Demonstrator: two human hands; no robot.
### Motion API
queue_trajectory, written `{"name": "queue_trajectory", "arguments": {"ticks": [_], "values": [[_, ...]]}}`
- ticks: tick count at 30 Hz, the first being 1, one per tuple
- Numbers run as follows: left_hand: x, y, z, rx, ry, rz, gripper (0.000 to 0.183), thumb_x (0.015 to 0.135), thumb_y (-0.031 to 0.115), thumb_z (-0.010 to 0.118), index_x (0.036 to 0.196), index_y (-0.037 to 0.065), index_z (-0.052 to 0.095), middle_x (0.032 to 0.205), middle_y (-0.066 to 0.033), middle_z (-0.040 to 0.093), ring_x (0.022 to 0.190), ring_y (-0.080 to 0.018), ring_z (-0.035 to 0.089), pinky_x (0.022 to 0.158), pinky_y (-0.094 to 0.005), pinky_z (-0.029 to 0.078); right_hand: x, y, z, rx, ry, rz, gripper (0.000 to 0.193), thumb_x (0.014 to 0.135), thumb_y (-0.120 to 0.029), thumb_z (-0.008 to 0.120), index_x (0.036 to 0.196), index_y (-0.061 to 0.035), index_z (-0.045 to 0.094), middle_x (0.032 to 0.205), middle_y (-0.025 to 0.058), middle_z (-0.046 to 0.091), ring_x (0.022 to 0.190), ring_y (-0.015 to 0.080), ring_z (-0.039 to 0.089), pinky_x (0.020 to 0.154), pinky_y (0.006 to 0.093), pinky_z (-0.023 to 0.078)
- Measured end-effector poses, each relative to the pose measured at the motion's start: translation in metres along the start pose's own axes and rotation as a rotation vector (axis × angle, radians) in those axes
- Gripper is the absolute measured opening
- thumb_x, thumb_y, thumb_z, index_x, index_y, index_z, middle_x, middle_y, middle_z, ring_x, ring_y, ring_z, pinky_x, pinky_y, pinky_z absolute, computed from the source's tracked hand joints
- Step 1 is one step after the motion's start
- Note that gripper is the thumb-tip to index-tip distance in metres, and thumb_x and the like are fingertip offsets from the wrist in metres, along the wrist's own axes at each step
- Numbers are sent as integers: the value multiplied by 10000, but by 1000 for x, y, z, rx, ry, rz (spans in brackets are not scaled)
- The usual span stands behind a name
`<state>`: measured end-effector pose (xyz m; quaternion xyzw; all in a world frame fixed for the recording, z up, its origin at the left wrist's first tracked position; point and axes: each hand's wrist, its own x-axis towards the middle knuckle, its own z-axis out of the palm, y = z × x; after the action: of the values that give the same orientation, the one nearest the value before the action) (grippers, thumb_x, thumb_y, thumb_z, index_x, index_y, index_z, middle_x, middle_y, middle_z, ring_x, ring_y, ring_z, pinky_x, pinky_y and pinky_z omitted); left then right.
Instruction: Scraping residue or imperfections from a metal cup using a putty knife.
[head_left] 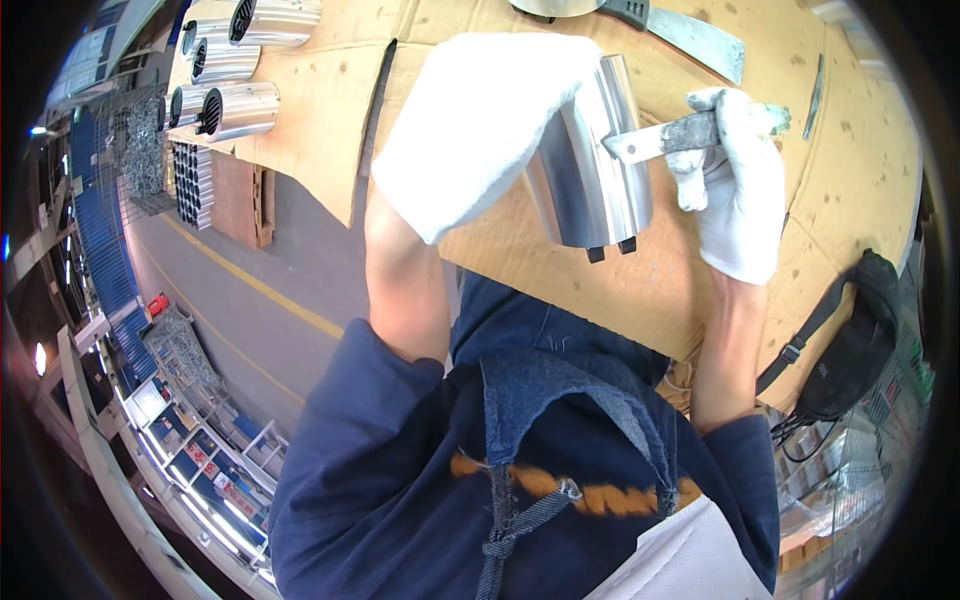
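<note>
A white glove covers my left hand point(490, 125), which is closed around a shiny metal cylinder point(585, 185) and steadies it at a tilt over the cardboard. Two small black tabs stick out at the cylinder's near end. In my right hand point(745, 195), also white-gloved, is a small flat-bladed knife point(640, 146) with a worn, grey wrapped handle. Its blade points left, and the tip meets or overlaps the cylinder's right side; whether it presses on the metal I cannot tell. My left glove hides the cylinder's far left part.
Cardboard point(800, 220) covers the table. Several similar metal cylinders point(245, 110) lie at the far left. A wide flat blade point(695, 45) with a black handle is at the back, a thin metal strip point(815, 97) at the right. A black waist bag point(850, 345) lies at the right edge.
</note>
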<state>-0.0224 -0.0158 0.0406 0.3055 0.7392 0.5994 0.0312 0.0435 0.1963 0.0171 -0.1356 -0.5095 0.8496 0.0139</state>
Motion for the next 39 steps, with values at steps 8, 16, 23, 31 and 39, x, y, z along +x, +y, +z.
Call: {"name": "queue_trajectory", "arguments": {"ticks": [8,16,23,31,39], "values": [[4,-20,-9,-358,-134,-151,300,912,144,453,1081,-74,569,1060,-141,620,983,-219,583,871,-297,443,-1,-2,1,10,0,-11,272,926,-217,495,1011,28,576,741,87,622,506,63,508,463,189,372],[30,19,7,-205,245,-829,230,871,159,587,1013,-22,595,867,-61,647,858,-89,557,724,-226,434,1,0,-8,86,72,-15,307,938,-248,476,1044,31,547,713,90,619,489,70,501,419,173,336],[19,15,2,-93,158,-581,823,914,613,155,956,-55,634,858,-138,656,852,-165,592,892,-266,386,9,0,-1,115,36,-51,324,946,-259,457,1066,29,541,709,102,624,486,64,486,423,180,329],[21,16,4,-169,82,-621,802,921,605,165,916,-35,650,838,-116,657,827,-156,589,906,-267,368,13,3,8,101,-20,-2,313,942,-264,465,1053,13,557,686,90,611,473,56,465,418,182,320],[20,17,5,-87,110,-578,805,924,601,175,878,-36,666,827,-108,660,833,-140,578,912,-263,355,14,7,13,77,4,-10,304,938,-258,472,1041,12,568,689,85,611,472,56,461,419,181,324]]}}
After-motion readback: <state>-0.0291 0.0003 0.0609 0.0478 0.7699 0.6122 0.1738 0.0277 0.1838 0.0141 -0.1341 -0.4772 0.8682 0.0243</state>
